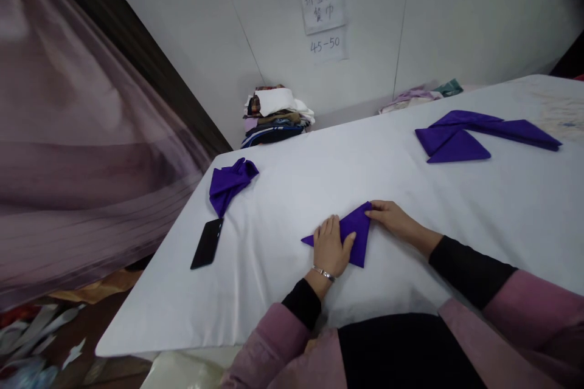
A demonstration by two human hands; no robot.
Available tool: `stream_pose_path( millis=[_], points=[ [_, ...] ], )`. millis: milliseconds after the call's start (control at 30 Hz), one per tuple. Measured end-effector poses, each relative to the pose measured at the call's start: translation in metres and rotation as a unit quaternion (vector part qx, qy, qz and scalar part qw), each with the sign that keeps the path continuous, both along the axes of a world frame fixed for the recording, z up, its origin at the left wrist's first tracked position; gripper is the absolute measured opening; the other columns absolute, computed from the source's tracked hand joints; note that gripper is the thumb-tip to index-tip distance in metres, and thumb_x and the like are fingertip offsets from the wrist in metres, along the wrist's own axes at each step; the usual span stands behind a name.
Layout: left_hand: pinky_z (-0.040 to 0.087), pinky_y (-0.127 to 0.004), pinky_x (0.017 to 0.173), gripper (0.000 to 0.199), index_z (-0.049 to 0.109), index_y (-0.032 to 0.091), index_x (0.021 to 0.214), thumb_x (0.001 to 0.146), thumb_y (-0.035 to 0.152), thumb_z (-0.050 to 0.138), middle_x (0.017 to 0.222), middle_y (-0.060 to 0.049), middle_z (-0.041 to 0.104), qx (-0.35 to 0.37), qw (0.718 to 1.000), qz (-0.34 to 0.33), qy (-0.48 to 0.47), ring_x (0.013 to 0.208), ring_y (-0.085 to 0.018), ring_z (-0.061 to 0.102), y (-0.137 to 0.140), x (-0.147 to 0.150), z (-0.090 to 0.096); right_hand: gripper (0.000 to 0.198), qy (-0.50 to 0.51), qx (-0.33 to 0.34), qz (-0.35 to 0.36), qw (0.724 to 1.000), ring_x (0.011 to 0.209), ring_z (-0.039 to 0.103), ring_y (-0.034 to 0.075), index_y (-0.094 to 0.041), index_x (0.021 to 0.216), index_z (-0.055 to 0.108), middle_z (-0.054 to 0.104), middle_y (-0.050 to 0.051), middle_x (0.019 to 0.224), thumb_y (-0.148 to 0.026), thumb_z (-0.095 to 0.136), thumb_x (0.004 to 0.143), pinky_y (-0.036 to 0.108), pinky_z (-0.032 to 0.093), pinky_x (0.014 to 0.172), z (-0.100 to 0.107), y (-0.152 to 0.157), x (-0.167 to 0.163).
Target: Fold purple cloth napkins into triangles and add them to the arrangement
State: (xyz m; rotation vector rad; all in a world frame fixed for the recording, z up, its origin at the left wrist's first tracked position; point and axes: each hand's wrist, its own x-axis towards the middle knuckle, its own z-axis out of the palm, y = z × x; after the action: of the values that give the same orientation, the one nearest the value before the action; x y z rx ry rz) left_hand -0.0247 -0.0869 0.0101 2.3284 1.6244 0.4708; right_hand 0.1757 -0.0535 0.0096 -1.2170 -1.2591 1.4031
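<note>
A purple cloth napkin (360,237), folded into a triangular shape, lies on the white-covered table (283,194) in front of me. My left hand (332,247) rests flat across its left part, fingers stretched out and thumb apart, hiding some of the cloth. At the napkin's upper right corner, my right hand (387,217) pinches the edge between thumb and fingers. Left of my hands a bunched purple napkin (230,182) sits close to the table's edge. Farther right, more folded purple cloth (460,137) is spread out.
A black phone (207,244) lies near the left table edge, by the bunched napkin. Behind the table are a stack of folded clothes (276,115) and other fabrics (422,96). Paper signs (325,6) hang on the wall, and a mauve curtain (91,134) drapes at left.
</note>
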Motion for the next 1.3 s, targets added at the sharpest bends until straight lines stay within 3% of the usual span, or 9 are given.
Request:
stream_pose_path(
  millis=[167,300,433,567,700,900,1033,1300],
  points=[
    [0.039,-0.039,0.099,0.043,0.052,0.017,0.126,0.094,0.038,0.033,0.121,-0.009,0.061,-0.039,0.994,-0.042,-0.091,0.112,-0.022,0.054,0.028,-0.003,0.009,0.021,-0.009,0.028,0.016,0.999,0.079,0.058,0.018,-0.019,0.082,0.068,0.067,0.002,0.082,-0.035,0.065,0.069,0.035,0.042,0.081,0.003,-0.001,0.001],
    [0.044,-0.031,0.091,0.037,0.064,0.022,0.108,0.093,0.039,0.035,0.108,-0.003,0.068,-0.099,0.981,-0.072,-0.149,0.099,-0.018,0.06,0.044,-0.002,0.016,0.038,-0.009,0.034,0.004,0.999,0.074,0.056,0.017,-0.022,0.103,0.065,0.063,0.001,0.08,-0.037,0.067,0.068,0.035,0.044,0.075,0.006,-0.001,0.002],
    [0.047,-0.028,0.079,0.029,0.069,0.022,0.09,0.088,0.037,0.044,0.089,-0.001,0.07,-0.116,0.976,-0.052,-0.175,0.085,-0.017,0.062,0.048,0.004,0.018,0.049,0.029,0.016,-0.034,0.999,0.067,0.053,0.014,-0.022,0.111,0.061,0.055,-0.003,0.07,-0.038,0.071,0.065,0.034,0.045,0.069,0.004,-0.002,0.002],
    [0.048,-0.028,0.072,0.025,0.069,0.021,0.081,0.086,0.035,0.048,0.079,-0.001,0.069,-0.103,0.971,-0.021,-0.216,0.078,-0.016,0.061,0.044,0.007,0.016,0.044,0.12,-0.024,-0.018,0.992,0.074,0.056,0.015,-0.021,0.107,0.061,0.06,-0.001,0.078,-0.038,0.072,0.068,0.034,0.046,0.077,0.004,-0.006,-0.002],
    [0.048,-0.03,0.075,0.024,0.068,0.021,0.082,0.087,0.033,0.049,0.081,-0.002,0.068,-0.074,0.972,-0.023,-0.223,0.079,-0.017,0.061,0.04,0.008,0.015,0.035,0.124,-0.043,0.025,0.991,0.083,0.058,0.018,-0.018,0.093,0.065,0.065,0.004,0.087,-0.045,0.069,0.072,0.035,0.044,0.083,0.005,-0.009,-0.006],
    [0.049,-0.031,0.084,0.033,0.056,0.024,0.118,0.086,0.029,0.052,0.101,-0.002,0.065,-0.043,0.965,-0.04,-0.257,0.088,-0.015,0.06,0.036,0.015,0.017,0.034,0.137,-0.059,0.019,0.989,0.077,0.058,0.016,-0.018,0.091,0.066,0.066,0.003,0.086,-0.045,0.07,0.071,0.033,0.045,0.079,0.001,-0.007,-0.006],
    [0.046,-0.031,0.091,0.027,0.058,0.023,0.113,0.086,0.026,0.053,0.11,-0.003,0.061,-0.021,0.957,-0.085,-0.276,0.102,-0.016,0.056,0.036,0.023,0.022,0.034,0.133,-0.062,0.014,0.989,0.075,0.057,0.016,-0.018,0.088,0.067,0.065,0.002,0.083,-0.046,0.07,0.07,0.032,0.044,0.076,0.002,-0.007,-0.006],
    [0.047,-0.033,0.09,0.021,0.06,0.023,0.104,0.083,0.02,0.056,0.106,-0.003,0.061,-0.033,0.958,-0.083,-0.274,0.1,-0.017,0.056,0.04,0.032,0.024,0.037,0.122,-0.059,0.02,0.991,0.079,0.057,0.017,-0.017,0.09,0.068,0.066,0.003,0.086,-0.049,0.068,0.071,0.033,0.044,0.077,0.006,-0.008,-0.004]
  ],
)
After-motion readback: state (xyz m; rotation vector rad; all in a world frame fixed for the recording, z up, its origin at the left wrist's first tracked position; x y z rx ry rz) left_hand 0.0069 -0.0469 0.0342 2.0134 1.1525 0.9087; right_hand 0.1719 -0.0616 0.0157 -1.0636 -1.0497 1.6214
